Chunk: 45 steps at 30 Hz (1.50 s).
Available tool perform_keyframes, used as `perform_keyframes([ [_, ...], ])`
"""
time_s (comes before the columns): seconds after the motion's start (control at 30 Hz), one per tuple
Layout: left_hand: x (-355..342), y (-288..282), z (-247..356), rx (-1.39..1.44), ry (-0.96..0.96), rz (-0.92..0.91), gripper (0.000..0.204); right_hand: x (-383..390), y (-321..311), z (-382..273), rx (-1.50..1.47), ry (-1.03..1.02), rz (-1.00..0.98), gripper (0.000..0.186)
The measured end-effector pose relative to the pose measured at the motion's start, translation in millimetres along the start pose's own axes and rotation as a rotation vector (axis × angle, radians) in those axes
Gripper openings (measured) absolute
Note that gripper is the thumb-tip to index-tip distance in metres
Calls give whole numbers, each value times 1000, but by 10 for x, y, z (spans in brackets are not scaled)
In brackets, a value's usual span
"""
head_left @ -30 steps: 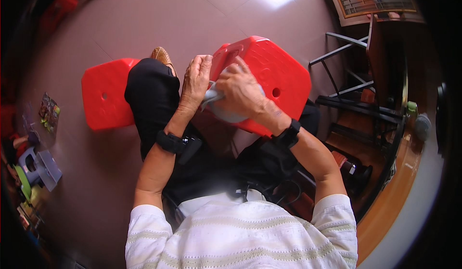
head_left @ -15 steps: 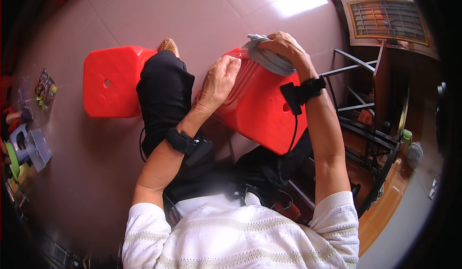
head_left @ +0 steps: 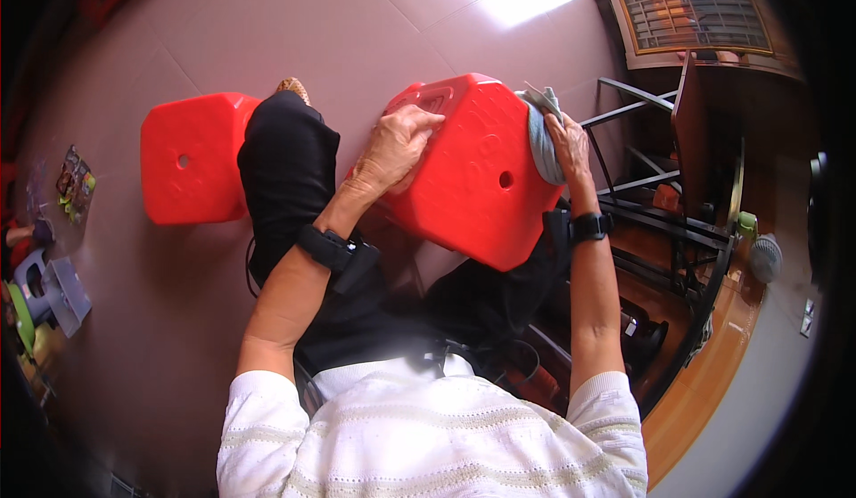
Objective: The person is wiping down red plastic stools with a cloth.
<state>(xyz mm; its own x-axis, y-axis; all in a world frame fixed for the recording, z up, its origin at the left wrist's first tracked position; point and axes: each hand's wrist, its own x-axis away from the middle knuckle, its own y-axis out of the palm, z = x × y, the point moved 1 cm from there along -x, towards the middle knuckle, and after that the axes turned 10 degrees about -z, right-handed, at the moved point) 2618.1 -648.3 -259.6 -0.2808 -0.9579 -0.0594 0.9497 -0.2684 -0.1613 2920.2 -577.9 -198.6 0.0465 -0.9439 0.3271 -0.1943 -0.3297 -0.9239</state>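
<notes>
A red plastic stool (head_left: 486, 155) with a small hole in its seat is tilted between my legs, seat turned up toward me. My left hand (head_left: 397, 148) grips its left side, fingers curled at the edge beside the ribbed wall. At the stool's right side, my right hand (head_left: 568, 146) holds a grey-blue cloth (head_left: 542, 137), bunched and pressed against the rim. Some of the right fingers are hidden by the cloth.
Another red stool (head_left: 192, 159) stands left of my leg. Farther left are a crumpled colourful packet (head_left: 76, 181) and a grey plastic thing (head_left: 62, 288). To the right stand a metal-legged folding table (head_left: 687, 132) and a small fan (head_left: 766, 259).
My right hand has moved with the cloth from the stool's far side round to its right side. The stool has turned, showing more of its seat. My left hand has shifted slightly nearer.
</notes>
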Motion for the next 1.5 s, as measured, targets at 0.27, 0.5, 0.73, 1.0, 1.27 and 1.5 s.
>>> perform_keyframes([
  [0.27, -20, 95, 155, 34, -189, -1, 14, 279, 32, 8, 21, 160, 297, 44],
  [0.5, -5, 85, 66, 43, -10, 37, 16, 248, 86, -19, 2, 197, 304, 43],
  [0.73, -18, 53, 53, -29, -27, 45, 13, 204, 99, -40, -19, 209, 311, 43],
  [1.0, -57, 107, -10, -78, -26, 105, 9, 177, 118, -61, -24, 219, 303, 43],
  [1.27, -40, 125, -26, -181, 37, 141, 9, 173, 133, -40, -9, 250, 285, 44],
  [1.5, -41, 116, -26, -144, 13, 113, 9, 176, 120, -57, -19, 253, 292, 46],
])
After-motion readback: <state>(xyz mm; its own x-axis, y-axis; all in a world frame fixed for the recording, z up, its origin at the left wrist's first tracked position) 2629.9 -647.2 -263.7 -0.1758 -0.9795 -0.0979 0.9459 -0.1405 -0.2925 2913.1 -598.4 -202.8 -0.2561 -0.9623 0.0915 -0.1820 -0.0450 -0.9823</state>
